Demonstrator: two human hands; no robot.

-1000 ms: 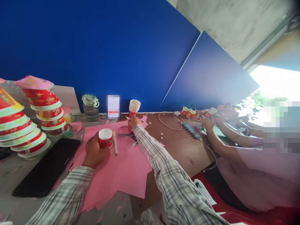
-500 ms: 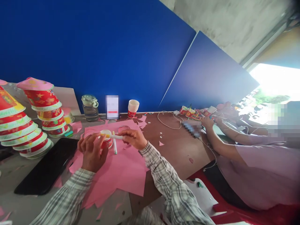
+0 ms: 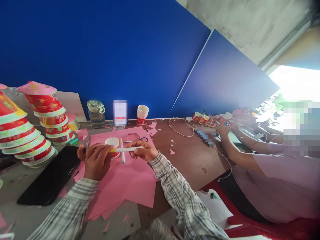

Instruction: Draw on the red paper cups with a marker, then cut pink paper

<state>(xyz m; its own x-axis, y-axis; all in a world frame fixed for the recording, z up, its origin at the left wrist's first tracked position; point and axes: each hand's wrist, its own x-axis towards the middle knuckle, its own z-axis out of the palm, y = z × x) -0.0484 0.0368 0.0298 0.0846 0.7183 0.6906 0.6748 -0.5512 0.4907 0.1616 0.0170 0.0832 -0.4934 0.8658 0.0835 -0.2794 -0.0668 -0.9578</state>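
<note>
Yellow-and-white marker (image 3: 126,149): one, held roughly level above the pink paper, in front of a red cup. Left hand (image 3: 96,161): fingertips closed on the marker's yellow end. Right hand (image 3: 145,151): thumb and fingers pinching the white barrel toward its other end. Both cuffs plaid.

Red cup (image 3: 112,142): one, white inside, upright on the paper, partly hidden by the left hand and marker. Second marker (image 3: 123,157): white with a green end, lying just right of the cup, passing behind the held one. Pink paper (image 3: 127,183): several overlapping sheets, ragged edges. Scissors (image 3: 143,139): dark handle loop visible beyond the right hand, remainder obscured.

Farther out: a stack of cups (image 3: 142,115), red and white, near the blue partition (image 3: 105,56); a lidded clear jug (image 3: 96,116), holding liquid; a black flat device (image 3: 48,178), left of the paper; two leaning towers of decorated cups, nearer one (image 3: 26,140) and farther one (image 3: 51,115). At right, a co-worker's hand (image 3: 222,130), among colourful pieces.
</note>
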